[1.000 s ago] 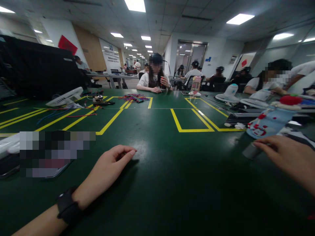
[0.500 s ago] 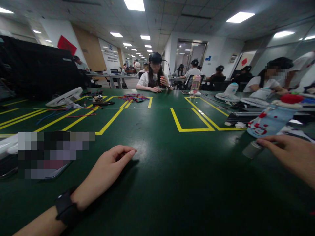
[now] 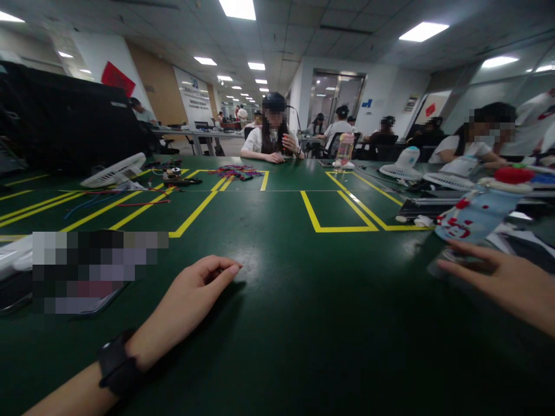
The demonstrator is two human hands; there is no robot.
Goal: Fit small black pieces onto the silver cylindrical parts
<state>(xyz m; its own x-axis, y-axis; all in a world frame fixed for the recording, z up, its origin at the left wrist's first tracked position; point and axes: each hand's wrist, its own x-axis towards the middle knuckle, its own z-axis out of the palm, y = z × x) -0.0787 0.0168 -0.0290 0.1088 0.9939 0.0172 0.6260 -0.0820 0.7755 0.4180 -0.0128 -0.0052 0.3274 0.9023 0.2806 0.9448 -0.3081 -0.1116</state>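
Dark green matting with yellow tape lines [image 3: 195,212] covers a long shared worktable [image 3: 303,323] in a bright open office; other people sit at its far side, around twelve and two o'clock. At five o'clock from the table's middle, the right hand [image 3: 503,280] lies with its fingers stretched out flat over a small grey metal cylinder [image 3: 440,263] lying on its side on the mat, fingertips just covering its near end; whether they actually press on it I cannot tell. It looks like a short, smooth, rigid can or cap, probably light and likely to roll or slip on its curved wall, so the surest hold would be across its middle, thumb against fingers. Just beyond it at one o'clock lies a pale blue bottle with red marks [image 3: 474,218]. The left hand [image 3: 195,294], a black wristband [image 3: 118,365] on its wrist, rests on the mat at seven o'clock, loosely curled and empty, thumb and forefinger nearly meeting.
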